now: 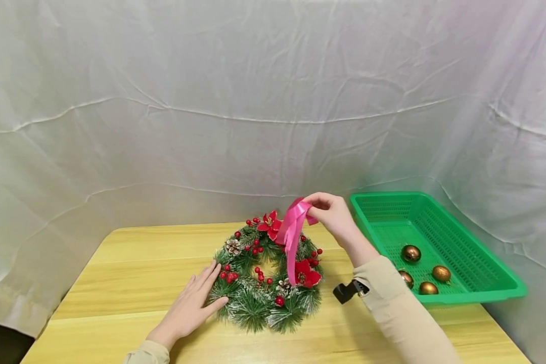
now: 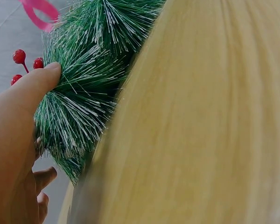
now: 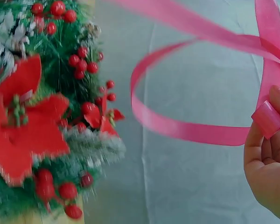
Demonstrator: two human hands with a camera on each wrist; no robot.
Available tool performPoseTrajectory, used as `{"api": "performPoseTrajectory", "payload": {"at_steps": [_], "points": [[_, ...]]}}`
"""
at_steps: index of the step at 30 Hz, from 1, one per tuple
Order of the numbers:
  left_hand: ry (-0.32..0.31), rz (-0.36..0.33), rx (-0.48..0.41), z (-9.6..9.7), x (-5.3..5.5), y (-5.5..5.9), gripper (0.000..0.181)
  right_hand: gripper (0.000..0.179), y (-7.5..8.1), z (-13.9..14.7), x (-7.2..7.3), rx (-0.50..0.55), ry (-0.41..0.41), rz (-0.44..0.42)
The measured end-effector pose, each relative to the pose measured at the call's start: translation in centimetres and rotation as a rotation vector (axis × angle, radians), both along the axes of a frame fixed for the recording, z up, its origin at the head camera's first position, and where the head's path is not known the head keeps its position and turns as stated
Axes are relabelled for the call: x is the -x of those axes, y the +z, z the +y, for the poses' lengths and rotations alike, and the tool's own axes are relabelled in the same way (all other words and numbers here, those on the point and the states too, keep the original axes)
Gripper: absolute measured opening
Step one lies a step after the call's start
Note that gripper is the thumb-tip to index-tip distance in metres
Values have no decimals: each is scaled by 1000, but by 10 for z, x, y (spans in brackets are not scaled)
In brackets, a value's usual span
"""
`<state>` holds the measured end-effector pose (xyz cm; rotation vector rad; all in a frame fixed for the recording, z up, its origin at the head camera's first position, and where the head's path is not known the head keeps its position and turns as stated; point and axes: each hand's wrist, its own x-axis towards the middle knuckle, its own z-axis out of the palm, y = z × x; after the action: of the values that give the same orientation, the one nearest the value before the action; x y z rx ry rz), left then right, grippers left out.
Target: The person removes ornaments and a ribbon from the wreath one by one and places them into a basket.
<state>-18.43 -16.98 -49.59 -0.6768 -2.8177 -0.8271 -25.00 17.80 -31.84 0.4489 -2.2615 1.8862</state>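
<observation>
A green wreath (image 1: 250, 308) with frosted needles, red berries, pine cones and red poinsettias lies on the wooden table. Pink ribbon (image 1: 292, 237) hangs in loops over the wreath's right part, pinched between the thumb and fingers of my right hand (image 1: 332, 215). In the right wrist view the ribbon (image 3: 191, 132) makes a wide loop beside the poinsettia (image 3: 28, 121). My left hand (image 1: 193, 303) rests at the wreath's left edge, fingers straight. The left wrist view shows its thumb (image 2: 39, 84) on the green needles (image 2: 84, 107); its other fingers are partly hidden behind them.
To the right stands a green plastic basket (image 1: 473, 247) holding several shiny bronze balls (image 1: 411, 253). A black strap piece (image 1: 349, 291) sticks out by my right cuff. Pale cloth (image 1: 255, 151) hangs behind and beside the table (image 1: 141, 268).
</observation>
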Motion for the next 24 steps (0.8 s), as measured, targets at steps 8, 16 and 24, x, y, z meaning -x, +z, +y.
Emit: {"api": "performPoseTrajectory", "payload": {"at_steps": [8, 16, 24], "points": [[1, -3, 6, 0, 1, 0, 81, 19, 0, 41, -11, -33, -65, -9], [-4, -9, 5, 1, 0, 2, 80, 12, -3, 78, -19, 6, -83, 19], [1, -9, 6, 0, 0, 2, 81, 12, -1, 112, -28, 5, -134, 28]]}}
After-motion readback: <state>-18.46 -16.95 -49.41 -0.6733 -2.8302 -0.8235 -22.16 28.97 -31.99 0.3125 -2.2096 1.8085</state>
